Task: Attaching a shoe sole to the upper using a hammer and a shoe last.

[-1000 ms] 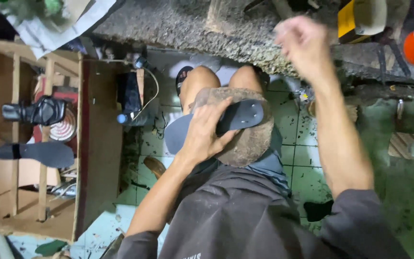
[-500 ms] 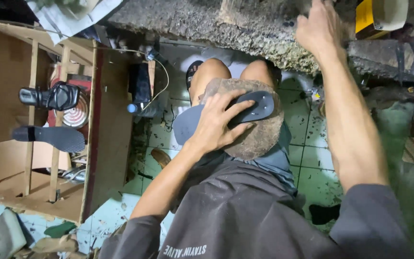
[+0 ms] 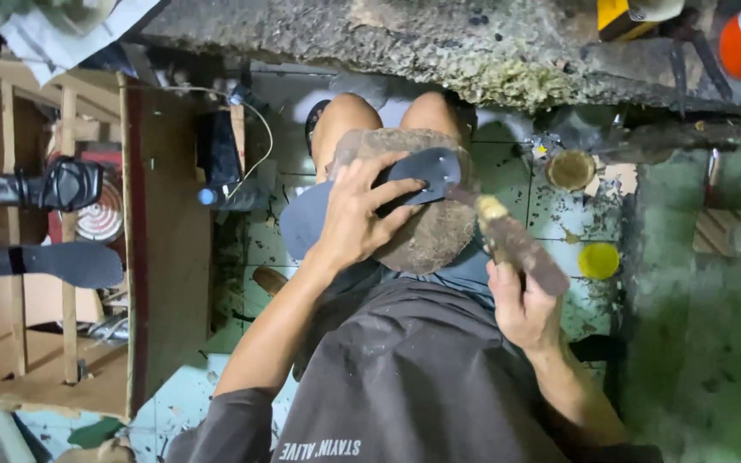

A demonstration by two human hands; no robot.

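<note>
My left hand [image 3: 358,214] presses a dark blue-grey shoe sole [image 3: 422,171] flat on a round wooden block [image 3: 430,231] that rests on my lap. The fingers are spread over the middle of the sole. My right hand [image 3: 521,300] grips the handle of a glue-crusted brush [image 3: 508,240]. Its tip touches the sole's right end. My knees show just past the block.
A wooden rack [image 3: 70,240] at the left holds a black sandal [image 3: 53,184] and a loose dark sole [image 3: 53,261]. A rough concrete ledge [image 3: 439,43] runs across the top. A yellow lid [image 3: 598,260] and a round tin [image 3: 569,169] lie on the green tiled floor at the right.
My right hand has come down from the concrete ledge, now holding the brush against the sole. My left hand has stayed on the sole.
</note>
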